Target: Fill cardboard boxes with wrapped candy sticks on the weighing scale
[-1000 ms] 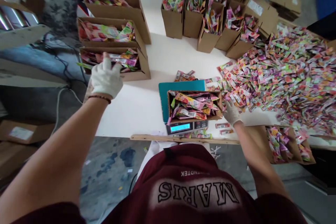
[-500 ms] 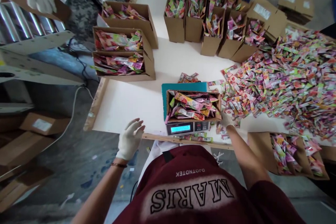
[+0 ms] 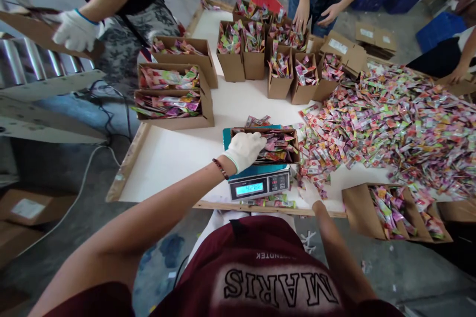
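My left hand (image 3: 243, 149) wears a white glove and its fingers curl over the left end of a cardboard box (image 3: 284, 144) full of colourful sachets. That box sits on a small digital scale (image 3: 259, 186) with a teal platform and a lit display. My right hand (image 3: 308, 193), also gloved, lies low on the white table (image 3: 174, 158) just right of the scale, among loose sachets by the front edge. Its fingers are too small and blurred to read.
A big heap of loose sachets (image 3: 394, 119) covers the table's right side. Filled boxes stand at the left (image 3: 171, 107) and along the back (image 3: 255, 54). An open box (image 3: 394, 208) hangs off the front right. Co-workers' hands (image 3: 76, 29) (image 3: 302, 20) work around the table.
My left hand came back from the boxes at the far left, dropped below the table edge, then rose onto the box on the scale. My right hand slid toward the front edge.
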Tool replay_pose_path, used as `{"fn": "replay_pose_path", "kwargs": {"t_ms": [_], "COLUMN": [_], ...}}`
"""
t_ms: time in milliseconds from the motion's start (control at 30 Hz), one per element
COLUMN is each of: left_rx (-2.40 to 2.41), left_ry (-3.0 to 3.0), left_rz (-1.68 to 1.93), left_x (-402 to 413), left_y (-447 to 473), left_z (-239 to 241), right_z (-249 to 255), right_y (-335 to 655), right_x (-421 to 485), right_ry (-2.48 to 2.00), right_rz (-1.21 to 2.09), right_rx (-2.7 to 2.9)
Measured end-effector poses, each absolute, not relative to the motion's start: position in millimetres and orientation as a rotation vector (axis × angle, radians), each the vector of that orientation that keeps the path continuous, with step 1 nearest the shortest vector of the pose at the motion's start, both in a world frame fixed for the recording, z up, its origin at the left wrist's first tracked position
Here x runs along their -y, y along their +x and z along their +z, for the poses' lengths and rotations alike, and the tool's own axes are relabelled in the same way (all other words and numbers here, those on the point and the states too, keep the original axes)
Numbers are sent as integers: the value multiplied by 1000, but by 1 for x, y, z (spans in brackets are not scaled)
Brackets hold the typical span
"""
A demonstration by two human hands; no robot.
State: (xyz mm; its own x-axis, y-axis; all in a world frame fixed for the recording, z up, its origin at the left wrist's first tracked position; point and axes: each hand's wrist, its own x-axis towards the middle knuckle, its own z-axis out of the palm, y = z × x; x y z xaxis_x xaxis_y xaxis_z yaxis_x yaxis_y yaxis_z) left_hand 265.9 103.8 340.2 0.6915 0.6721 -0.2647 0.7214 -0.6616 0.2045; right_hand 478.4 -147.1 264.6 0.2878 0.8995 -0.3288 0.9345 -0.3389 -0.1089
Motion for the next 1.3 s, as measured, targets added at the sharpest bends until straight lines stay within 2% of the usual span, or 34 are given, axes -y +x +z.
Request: {"fn": "replay_pose_path", "kwargs": {"t_ms": [100, 267, 433, 567, 700, 900, 1100, 1300], "left_rx": [-1108, -1145, -917, -753, -808, -1233, -1546, -1578], "left_ry": [2627, 2658, 2698, 2692, 2665, 2480, 2296, 2245], "left_rz": [-244, -111, 233, 354, 395, 392, 94, -95], "left_x": [-107, -103, -90, -83, -84, -98, -70, -56], "left_y": [255, 256, 310, 346, 327, 235, 191, 194], "left_z": [355, 406, 462, 483, 465, 405, 367, 359], "right_z": [242, 214, 198, 195, 193, 189, 192, 202], "right_y": [470, 461, 461, 465, 468, 468, 467, 463], "right_x": [134, 132, 134, 136, 139, 137, 130, 112], "right_ry": [2424, 2359, 2254, 2187, 2174, 2204, 2245, 2387], "right_rz": [-601, -728, -791, -830, -845, -810, -808, -803], "right_rx": [-1593, -1427, -1371, -1375, -1355, -1319, -1307, -1386]}}
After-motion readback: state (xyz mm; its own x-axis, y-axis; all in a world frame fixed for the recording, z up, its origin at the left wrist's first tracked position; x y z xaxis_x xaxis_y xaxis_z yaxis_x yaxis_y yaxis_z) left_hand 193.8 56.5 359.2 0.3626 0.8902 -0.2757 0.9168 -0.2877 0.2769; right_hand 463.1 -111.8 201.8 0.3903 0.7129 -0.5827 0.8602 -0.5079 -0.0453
